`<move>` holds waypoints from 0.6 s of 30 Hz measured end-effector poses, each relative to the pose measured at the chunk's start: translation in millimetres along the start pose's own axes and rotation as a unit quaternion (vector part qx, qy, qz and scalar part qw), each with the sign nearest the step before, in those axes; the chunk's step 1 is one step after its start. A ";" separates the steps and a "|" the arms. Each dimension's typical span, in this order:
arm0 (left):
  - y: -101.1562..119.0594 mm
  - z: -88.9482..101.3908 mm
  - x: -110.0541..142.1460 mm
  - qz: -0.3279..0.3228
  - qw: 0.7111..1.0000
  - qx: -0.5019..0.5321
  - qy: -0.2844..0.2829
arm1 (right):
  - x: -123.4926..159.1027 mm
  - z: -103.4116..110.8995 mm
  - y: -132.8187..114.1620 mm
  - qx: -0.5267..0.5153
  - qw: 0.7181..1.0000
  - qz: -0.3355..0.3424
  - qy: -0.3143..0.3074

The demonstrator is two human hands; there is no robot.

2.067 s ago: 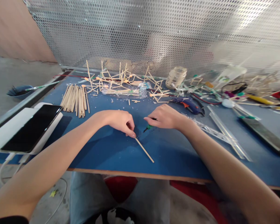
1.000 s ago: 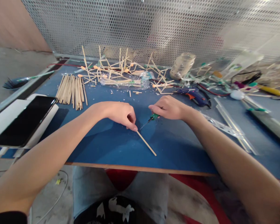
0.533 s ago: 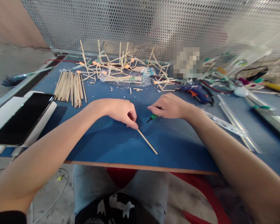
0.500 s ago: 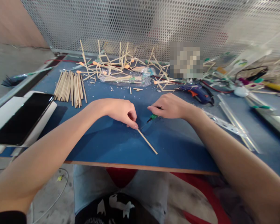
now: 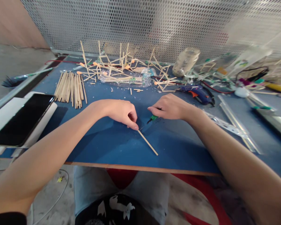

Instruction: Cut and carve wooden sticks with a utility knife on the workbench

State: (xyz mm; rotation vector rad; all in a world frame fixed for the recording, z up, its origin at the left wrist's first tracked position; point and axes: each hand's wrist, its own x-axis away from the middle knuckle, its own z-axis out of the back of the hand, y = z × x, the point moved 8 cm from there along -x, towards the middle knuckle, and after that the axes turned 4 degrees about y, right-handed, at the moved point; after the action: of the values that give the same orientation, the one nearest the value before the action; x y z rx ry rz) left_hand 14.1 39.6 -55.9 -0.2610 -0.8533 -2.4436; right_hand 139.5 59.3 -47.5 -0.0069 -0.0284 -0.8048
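As the left fingers [image 5: 132,123] pinch the stick [image 5: 148,142] and the right fingers [image 5: 155,111] wrap round the green tool [image 5: 152,118], steady, light pressure should work best.

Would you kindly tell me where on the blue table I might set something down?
The blue table is largely bare near the front edge, either side of the held stick, between the left forearm and right forearm. It is crowded toward the perforated screen: plastic packet, jar, glue gun.
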 end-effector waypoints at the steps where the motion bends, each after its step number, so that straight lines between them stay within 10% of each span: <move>1: 0.0 0.1 0.0 0.002 1.000 -0.001 -0.001 | 0.3 0.7 -0.9 0.006 1.000 0.000 -0.001; 18: 0.3 -0.5 -0.7 0.001 1.000 -0.008 -0.001 | 3.6 11.1 -13.3 0.073 0.997 -0.006 0.003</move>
State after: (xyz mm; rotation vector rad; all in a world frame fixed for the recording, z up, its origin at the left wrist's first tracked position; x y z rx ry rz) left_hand 14.9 39.3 -56.4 -0.2710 -0.8349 -2.4486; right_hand 132.2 47.6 -36.3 0.1338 -0.0808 -0.8138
